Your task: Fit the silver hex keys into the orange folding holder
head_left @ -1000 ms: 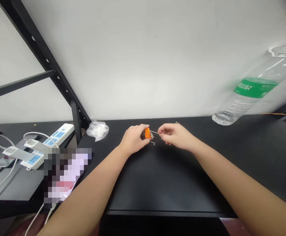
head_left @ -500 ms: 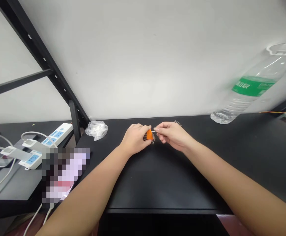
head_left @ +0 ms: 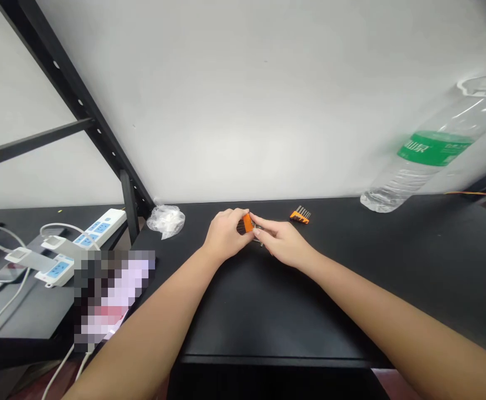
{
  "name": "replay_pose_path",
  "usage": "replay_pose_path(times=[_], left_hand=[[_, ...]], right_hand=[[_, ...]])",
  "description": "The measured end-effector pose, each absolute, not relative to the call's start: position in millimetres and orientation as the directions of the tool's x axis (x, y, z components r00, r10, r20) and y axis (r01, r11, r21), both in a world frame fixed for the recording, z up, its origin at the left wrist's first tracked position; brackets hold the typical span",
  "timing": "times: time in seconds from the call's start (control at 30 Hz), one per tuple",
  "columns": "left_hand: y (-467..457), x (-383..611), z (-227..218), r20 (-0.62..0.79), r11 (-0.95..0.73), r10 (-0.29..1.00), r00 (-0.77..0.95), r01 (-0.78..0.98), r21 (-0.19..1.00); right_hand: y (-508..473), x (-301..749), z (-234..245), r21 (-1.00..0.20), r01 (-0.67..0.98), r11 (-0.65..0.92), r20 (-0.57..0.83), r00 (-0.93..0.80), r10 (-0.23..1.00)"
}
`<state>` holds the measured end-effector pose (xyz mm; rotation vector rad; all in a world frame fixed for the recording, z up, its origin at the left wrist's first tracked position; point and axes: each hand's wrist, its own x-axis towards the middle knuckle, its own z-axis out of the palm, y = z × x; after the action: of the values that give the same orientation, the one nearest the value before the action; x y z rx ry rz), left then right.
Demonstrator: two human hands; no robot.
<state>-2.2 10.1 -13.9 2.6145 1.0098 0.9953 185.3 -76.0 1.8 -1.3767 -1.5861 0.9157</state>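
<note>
Small orange block-shaped holder with slim metal rods (head_left: 248, 223) is the landmark, held low at the black flat tabletop (head_left: 268, 311); contact with it can't be told. Left hand (head_left: 225, 234) on holder's left, fingers grasping it by top and bottom edges. Right hand (head_left: 283, 240) on holder's right, fingers bent against that side by the rod ends; can't tell if they grip a rod. Second orange holder with silver metal rods (head_left: 300, 215) lies right of landmark, apart. Crumpled clear plastic bag (head_left: 165, 221) left of landmark; clear plastic bottle with green label (head_left: 435, 147) far right of it.
</note>
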Motion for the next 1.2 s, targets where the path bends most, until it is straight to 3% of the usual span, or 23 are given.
replay_pose_path(times=[0.17, 0.27, 0.33, 0.4, 0.57, 1.0, 1.2], left_hand=[[10.9, -3.8, -12.4, 0.509, -0.772, 0.63, 0.587, 0.547, 0.324], [11.9, -4.2, -11.2, 0.5, -0.752, 0.654, 0.567, 0.557, 0.352], [13.3, -4.7, -10.2, 0.494, -0.73, 0.679, 0.543, 0.564, 0.385], [14.9, -5.3, -9.4, 0.498, -0.714, 0.697, 0.516, 0.565, 0.414], [16.9, -6.1, -9.7, 0.524, -0.713, 0.696, 0.491, 0.557, 0.425], [18.9, -5.1, -16.9, 0.533, -0.727, 0.682, 0.5, 0.545, 0.419], [21.1, -4.9, -19.7, 0.553, -0.737, 0.676, 0.487, 0.466, 0.49]], right_hand=[[-74.6, 190.9, -1.6, -0.829, 0.518, 0.212, 0.18, -0.112, 0.977], [-68.7, 198.7, -5.7, -0.822, 0.537, 0.186, 0.209, -0.018, 0.978], [-63.2, 203.0, -11.3, -0.761, 0.616, 0.204, 0.265, 0.008, 0.964], [-58.3, 205.5, -18.2, -0.656, 0.709, 0.258, 0.291, -0.078, 0.953], [-53.9, 206.2, -26.4, -0.526, 0.777, 0.345, 0.235, -0.257, 0.938], [-54.3, 215.0, -14.4, -0.445, 0.836, 0.32, 0.162, -0.277, 0.947], [-57.6, 221.2, -4.4, -0.259, 0.962, 0.086, -0.067, -0.107, 0.992]])
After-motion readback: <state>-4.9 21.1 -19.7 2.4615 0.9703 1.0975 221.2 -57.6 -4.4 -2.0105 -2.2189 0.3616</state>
